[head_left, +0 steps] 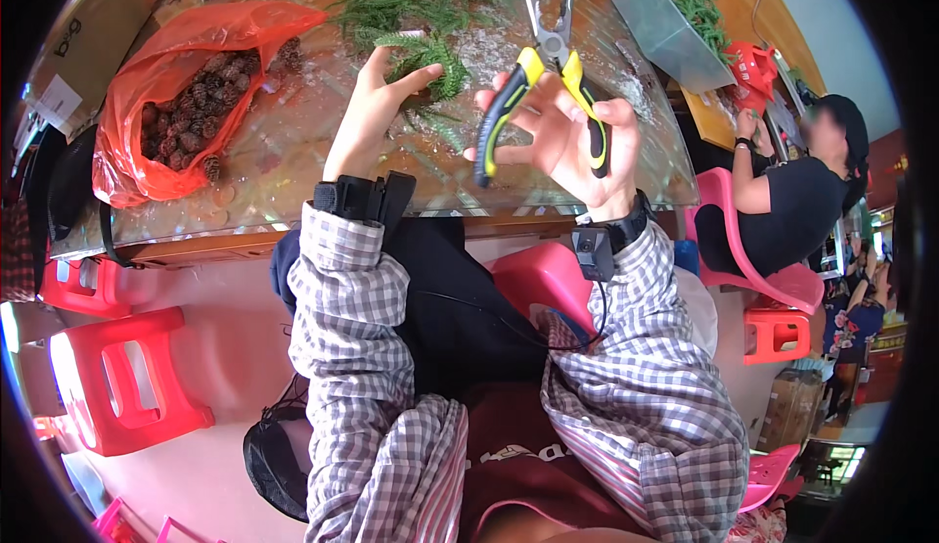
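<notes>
My left hand point(377, 108) pinches a green artificial pine sprig point(426, 57) over the glass-topped table point(293, 142). My right hand point(572, 132) grips a pair of long-nose pliers point(546, 64) with yellow-and-black handles, jaws pointing away from me and slightly apart. The pliers sit just right of the sprig, not touching it. More green sprigs point(411, 0) lie loose on the table beyond my hands.
An orange plastic bag point(147, 64) of pine cones point(201, 103) lies at the table's left. A cardboard box point(83, 39) stands far left. Red stools point(122, 377) are below left. Another person point(792, 201) sits on a pink chair at right, near a grey tray point(657, 24) of sprigs.
</notes>
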Demonstrator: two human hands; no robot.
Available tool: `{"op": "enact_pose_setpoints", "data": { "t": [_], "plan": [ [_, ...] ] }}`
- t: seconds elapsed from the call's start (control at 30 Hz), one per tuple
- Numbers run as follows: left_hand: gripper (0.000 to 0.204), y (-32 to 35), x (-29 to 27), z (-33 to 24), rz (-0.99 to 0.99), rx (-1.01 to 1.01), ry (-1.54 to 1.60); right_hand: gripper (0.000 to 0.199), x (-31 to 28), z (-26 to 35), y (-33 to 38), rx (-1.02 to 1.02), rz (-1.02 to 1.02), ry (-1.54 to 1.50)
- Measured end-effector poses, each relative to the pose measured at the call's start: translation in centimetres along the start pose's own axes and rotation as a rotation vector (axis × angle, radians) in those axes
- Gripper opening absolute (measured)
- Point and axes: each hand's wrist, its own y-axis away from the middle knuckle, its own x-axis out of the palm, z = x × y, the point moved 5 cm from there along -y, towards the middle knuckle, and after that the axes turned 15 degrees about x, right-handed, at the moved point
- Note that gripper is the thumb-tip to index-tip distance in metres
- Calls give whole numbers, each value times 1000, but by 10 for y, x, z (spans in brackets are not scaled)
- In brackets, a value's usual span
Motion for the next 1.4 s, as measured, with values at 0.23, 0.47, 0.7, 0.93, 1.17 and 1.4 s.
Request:
{"op": "enact_pose_setpoints", "data": {
  "t": [0.23,0.47,0.7,0.93,1.17,1.4],
  "plan": [
    [30,-5,-14,17,-24,-11,475,40,-26,22,8,-24,-347,514],
    [35,-6,-17,26,32,-29,531,38,-17,31,11,-189,-464,1831],
    [41,-2,-13,38,153,-145,713,40,-15,24,8,-225,-424,1817],
    [39,6,1,24,484,-228,1038,37,-6,21,5,-313,-406,1819],
    [33,0,7,-25,213,362,251,31,-17,26,7,-305,-668,1763],
    [28,-2,4,-50,126,873,-336,29,-35,28,8,-46,-698,1637]
  ]
}}
